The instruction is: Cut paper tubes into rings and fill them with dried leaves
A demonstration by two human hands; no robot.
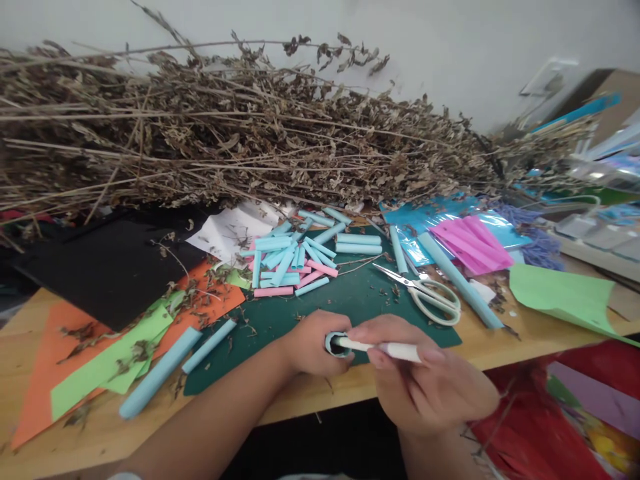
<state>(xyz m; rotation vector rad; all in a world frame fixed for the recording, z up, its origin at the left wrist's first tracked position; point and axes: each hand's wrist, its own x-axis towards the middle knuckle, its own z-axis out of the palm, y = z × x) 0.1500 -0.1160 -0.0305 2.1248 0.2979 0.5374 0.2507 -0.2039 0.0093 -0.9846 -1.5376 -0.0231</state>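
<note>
My left hand (pixel 315 340) is wrapped round a short tube (pixel 331 341), pale blue at its rim, with its open end facing me. In my right hand (pixel 430 380), thumb and fingers pinch a slim white stick (pixel 403 351). Its far end reaches into the tube's opening, so the tip is hidden; I cannot tell what kind of stick it is. Beyond my hands, a pile of short blue paper rolls (pixel 283 257) and pink paper rolls (pixel 273 291) lies on the green cutting mat (pixel 345 297). Scissors (pixel 425 293) with pale handles rest to the right, blades parted.
Dried plant stems (pixel 300 133) cover the back along the wall. Longer blue rolls (pixel 160 373) lie at left, beside green paper strips (pixel 110 367), orange paper (pixel 43 387) and a black sheet (pixel 115 260). Pink paper (pixel 470 245) and a green sheet (pixel 560 297) are at right.
</note>
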